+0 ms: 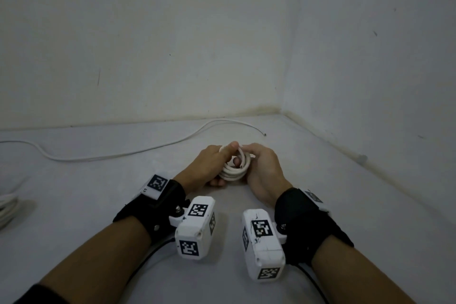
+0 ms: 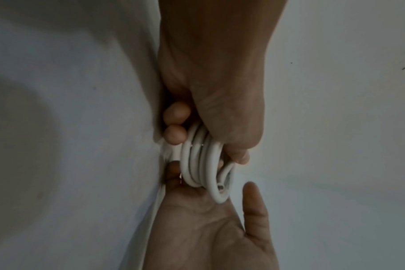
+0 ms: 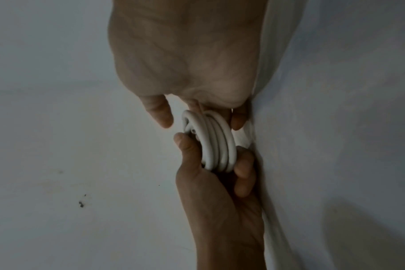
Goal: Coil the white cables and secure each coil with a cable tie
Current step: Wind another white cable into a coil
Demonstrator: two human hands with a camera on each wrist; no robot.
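White cable coil (image 1: 233, 168), several loops, sits at centre frame in the head view, held between both hands just above the grey floor (image 1: 320, 180). Left hand (image 1: 206, 165): fingers curled around the coil's left side, thumb over the top loop. Right hand (image 1: 262, 170): fingers curled around the right side, fingertips meeting the top of the loops. Left wrist view: coil (image 2: 202, 164) standing on edge, a cut cable end visible at its lower right; the opposite hand's fingertips (image 2: 176, 134) press against the loops. Right wrist view: coil (image 3: 216, 144) clamped between thumb and curled fingers. Loose white cable (image 1: 128, 153) runs across the floor, upper left to upper centre. Another white bundle (image 1: 6, 207) at the left edge. Whether any tie is on the coil: cannot tell.
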